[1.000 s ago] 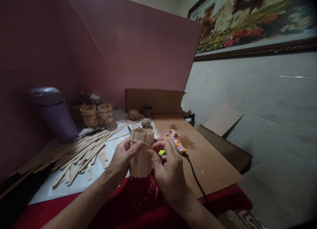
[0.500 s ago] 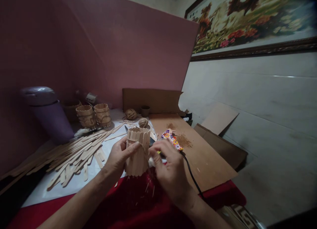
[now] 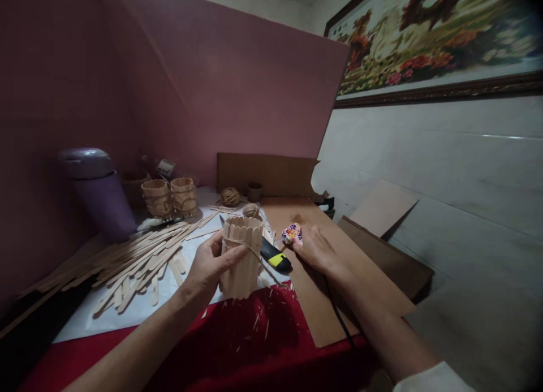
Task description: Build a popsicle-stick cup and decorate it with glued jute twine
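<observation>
My left hand is closed around a cup built of upright wooden craft sticks, held tilted slightly above the table's front. A strand of twine crosses the cup below its rim, pinned under my thumb, and trails off to the right. On the brown board, my right hand is wrapped over a flower-patterned glue gun; the handle is hidden under the fingers. Between the cup and the glue gun lies a black and yellow utility knife.
Many craft sticks spread over the white sheet at left. Behind them stand two finished stick cups and a purple bottle. Twine balls and a small pot sit farther back. Wood slivers litter the red cloth.
My right hand has left the cup's side and moved right onto the glue gun. The utility knife and loose twine now show. My left hand still holds the cup.
</observation>
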`<state>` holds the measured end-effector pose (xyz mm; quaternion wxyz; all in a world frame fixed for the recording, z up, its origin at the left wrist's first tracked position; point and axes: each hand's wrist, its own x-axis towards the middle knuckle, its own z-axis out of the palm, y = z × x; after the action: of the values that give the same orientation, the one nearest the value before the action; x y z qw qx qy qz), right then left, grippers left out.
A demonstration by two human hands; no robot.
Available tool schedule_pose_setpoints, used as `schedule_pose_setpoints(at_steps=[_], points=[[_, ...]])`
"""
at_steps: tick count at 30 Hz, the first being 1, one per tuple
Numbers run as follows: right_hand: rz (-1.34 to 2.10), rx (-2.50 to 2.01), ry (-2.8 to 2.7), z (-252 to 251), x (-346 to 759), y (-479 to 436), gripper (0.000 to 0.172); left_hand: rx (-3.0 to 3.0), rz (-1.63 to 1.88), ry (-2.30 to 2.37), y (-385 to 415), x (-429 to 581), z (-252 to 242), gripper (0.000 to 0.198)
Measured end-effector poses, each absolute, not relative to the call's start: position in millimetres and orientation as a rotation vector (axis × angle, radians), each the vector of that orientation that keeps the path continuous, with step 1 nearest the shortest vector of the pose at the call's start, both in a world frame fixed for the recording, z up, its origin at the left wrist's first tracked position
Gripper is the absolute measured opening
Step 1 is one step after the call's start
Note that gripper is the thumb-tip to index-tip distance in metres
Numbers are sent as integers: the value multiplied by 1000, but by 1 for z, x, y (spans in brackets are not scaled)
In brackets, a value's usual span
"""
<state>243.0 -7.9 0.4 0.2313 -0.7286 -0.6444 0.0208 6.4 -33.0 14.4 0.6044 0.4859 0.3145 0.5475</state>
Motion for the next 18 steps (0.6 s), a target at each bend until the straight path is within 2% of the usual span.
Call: schedule_pose_setpoints(at_steps=[2,6,8,10,15,18], points=[[109,-1947,-1745,2,248,-6,14,1110,1271,724,-33,6,14,42],[233,-1822,-1583,9,253,-18,18,1114,1239,706,-33,5,15,41],[534,-1575,-1304,17,249,-36,18,1114,1227,703,-33,4,14,41],[811,-1338,-1115,26,239,-58,30,1117,1217,701,-32,3,13,40],[1147,-1148,-1346,42,212,-107,43,1182,1194,698,-30,3,7,39],[1079,-1221,-1493,40,203,-120,47,1196,1210,702,-28,4,5,41]])
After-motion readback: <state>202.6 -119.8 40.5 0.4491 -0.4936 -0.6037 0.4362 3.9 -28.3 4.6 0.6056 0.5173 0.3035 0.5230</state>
